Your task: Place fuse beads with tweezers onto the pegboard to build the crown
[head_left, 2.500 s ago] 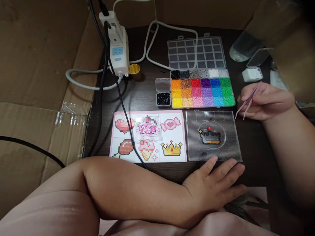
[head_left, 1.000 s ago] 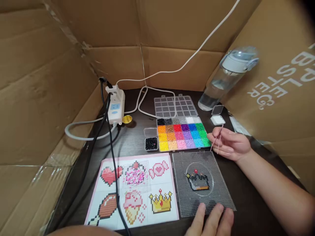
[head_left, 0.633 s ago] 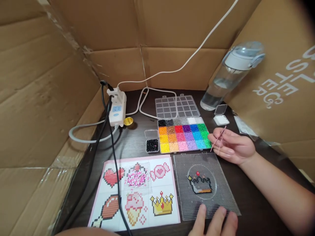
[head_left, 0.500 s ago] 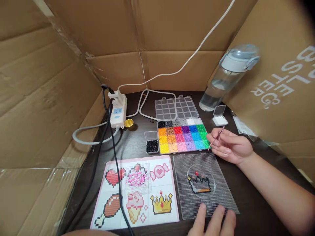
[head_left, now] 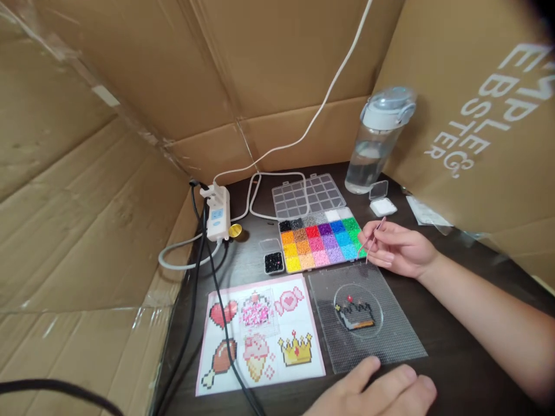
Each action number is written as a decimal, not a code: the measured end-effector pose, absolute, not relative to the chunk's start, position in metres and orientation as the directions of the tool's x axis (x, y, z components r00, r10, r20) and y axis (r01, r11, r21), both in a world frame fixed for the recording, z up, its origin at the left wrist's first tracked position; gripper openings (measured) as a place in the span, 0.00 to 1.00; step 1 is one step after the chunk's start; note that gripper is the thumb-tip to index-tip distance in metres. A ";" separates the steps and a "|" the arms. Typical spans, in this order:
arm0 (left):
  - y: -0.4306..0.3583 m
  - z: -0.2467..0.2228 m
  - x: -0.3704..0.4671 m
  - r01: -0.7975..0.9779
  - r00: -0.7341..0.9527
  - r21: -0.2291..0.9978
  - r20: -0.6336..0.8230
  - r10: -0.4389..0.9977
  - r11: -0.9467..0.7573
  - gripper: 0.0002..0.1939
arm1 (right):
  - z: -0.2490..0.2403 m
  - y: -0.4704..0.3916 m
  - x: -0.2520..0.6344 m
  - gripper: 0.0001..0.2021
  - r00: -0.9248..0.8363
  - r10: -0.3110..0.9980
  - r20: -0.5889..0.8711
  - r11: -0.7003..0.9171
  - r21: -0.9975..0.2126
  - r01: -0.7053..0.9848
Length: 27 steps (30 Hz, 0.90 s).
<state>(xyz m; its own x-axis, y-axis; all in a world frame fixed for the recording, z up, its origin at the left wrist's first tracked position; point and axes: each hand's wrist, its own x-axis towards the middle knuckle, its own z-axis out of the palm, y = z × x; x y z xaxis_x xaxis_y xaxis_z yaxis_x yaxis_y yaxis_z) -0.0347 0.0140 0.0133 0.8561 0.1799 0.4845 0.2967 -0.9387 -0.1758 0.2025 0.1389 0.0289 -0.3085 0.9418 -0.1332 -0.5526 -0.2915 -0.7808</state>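
Note:
In my right hand point(head_left: 401, 248) is a pair of pink tweezers point(head_left: 373, 236), tips apart and pointing down beside the right edge of the bead box point(head_left: 321, 242). I see nothing between the tips. My left hand point(head_left: 377, 390) lies at the front edge of the clear pegboard point(head_left: 394, 323), fingers stretched out and holding nothing. Inside the round outline on that board stands a part-black crown of beads point(head_left: 355, 316), with a red bead cluster on top, a yellow one at left and white and orange along the bottom. The pattern sheet point(head_left: 303, 375) lies left of the board.
A small case of black beads point(head_left: 273, 263) stands beside the bead box, a white-filled case point(head_left: 383, 207) behind it. A water bottle point(head_left: 375, 144) stands at the back right. Black cables point(head_left: 223, 323) cross the sheet from a power strip point(head_left: 218, 214). Cardboard walls point(head_left: 299, 124) surround the table.
The camera view has tilted and shifted. My left hand has moved slightly away from the pegboard's front edge. My right hand keeps the tweezers in much the same place beside the bead box.

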 end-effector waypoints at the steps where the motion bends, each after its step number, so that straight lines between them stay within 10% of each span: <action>1: 0.014 0.014 -0.036 0.225 0.878 -0.145 0.458 0.136 -0.963 0.18 | 0.031 0.137 0.202 0.06 -0.305 0.942 -0.142 -0.294 -0.789 -0.540; 13: 0.004 -0.002 -0.042 0.191 0.881 0.104 0.421 0.218 -0.976 0.23 | 0.042 0.131 0.206 0.18 -0.218 0.936 -0.275 -0.344 -0.840 -0.419; 27: 0.012 -0.008 -0.039 0.209 0.851 0.141 0.461 0.251 -0.968 0.23 | 0.037 0.103 0.169 0.04 -0.209 0.965 -0.159 -0.232 -0.888 -0.397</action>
<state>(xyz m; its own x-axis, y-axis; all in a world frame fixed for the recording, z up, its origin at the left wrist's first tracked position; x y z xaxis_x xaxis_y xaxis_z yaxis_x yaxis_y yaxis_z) -0.0393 0.0123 -0.0084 0.8513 0.2510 0.4607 0.2089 -0.9677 0.1411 0.1686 0.1028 0.0368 -0.2091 0.9649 -0.1586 -0.3970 -0.2320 -0.8880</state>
